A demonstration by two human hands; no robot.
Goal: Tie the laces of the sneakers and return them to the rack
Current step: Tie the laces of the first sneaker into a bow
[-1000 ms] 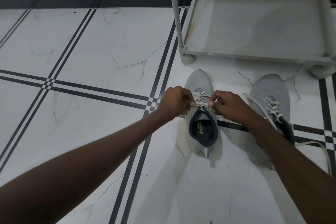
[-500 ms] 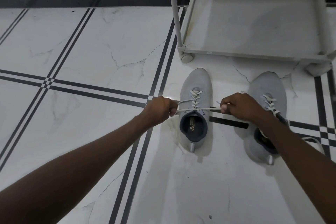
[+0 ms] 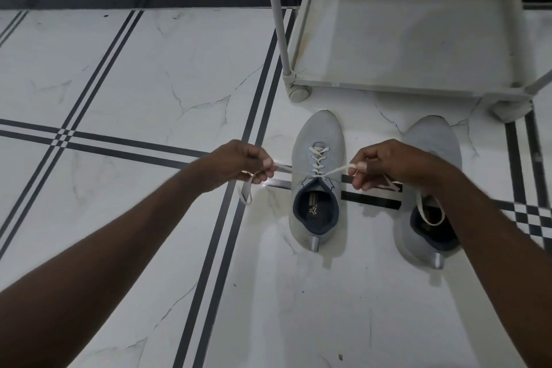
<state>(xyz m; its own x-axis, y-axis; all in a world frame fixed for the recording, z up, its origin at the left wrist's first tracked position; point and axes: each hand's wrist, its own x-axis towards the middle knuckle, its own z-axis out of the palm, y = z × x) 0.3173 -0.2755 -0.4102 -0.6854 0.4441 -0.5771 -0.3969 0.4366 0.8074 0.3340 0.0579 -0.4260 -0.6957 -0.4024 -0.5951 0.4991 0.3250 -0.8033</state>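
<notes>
Two grey sneakers stand on the tiled floor, toes towards the rack. The left sneaker (image 3: pixel 319 140) has white laces (image 3: pixel 318 158) crossed at its top eyelets and pulled out to both sides. My left hand (image 3: pixel 239 164) pinches one lace end to the left of the shoe, with the tip dangling below the fist. My right hand (image 3: pixel 385 163) pinches the other end to the right. The right sneaker (image 3: pixel 430 140) is partly hidden under my right hand and forearm; a loose lace loop lies over its opening.
A white metal shoe rack (image 3: pixel 388 85) on small feet stands just beyond the sneakers, with its bottom shelf bare and a leg post at its left front corner. The marble floor (image 3: pixel 149 84) with black stripe lines stretches left and towards me. A dark skirting runs along the wall.
My hands started close together over the left sneaker's tongue, then moved apart sideways, drawing the two lace ends out taut. The view has shifted slightly.
</notes>
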